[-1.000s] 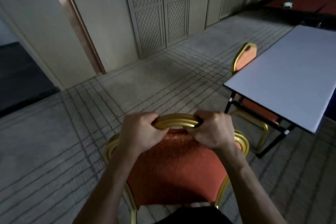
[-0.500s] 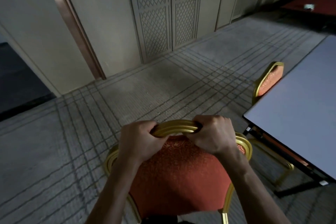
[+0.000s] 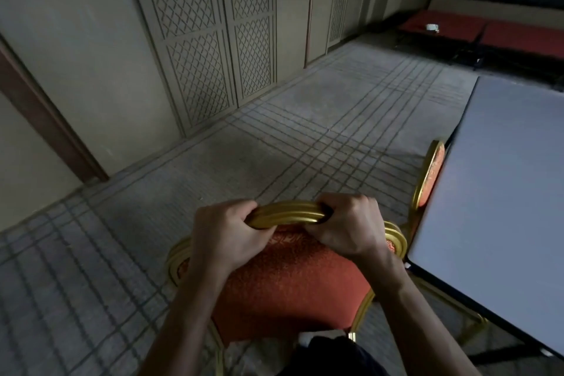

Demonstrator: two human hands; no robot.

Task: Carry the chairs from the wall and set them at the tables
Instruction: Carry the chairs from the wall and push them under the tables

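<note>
A chair with a gold frame and red-orange padding (image 3: 293,287) is right in front of me, low in the head view. My left hand (image 3: 225,235) grips the gold top rail on its left side. My right hand (image 3: 351,226) grips the same rail on its right side. The chair's right edge is close to the near corner of a grey-topped table (image 3: 500,210). A second gold and red chair (image 3: 430,177) stands pushed in at the table's left edge, mostly hidden by the tabletop.
Patterned grey carpet stretches ahead to a beige wall with lattice panel doors (image 3: 213,49). A dark doorway frame (image 3: 39,119) is at the left. Low red-covered tables (image 3: 488,30) with a small white object (image 3: 432,27) stand at the far right.
The view has moved forward and turned; the table now lies closer on my right and the carried chair sits by its corner. Both hands keep the same grip on the top rail.
</note>
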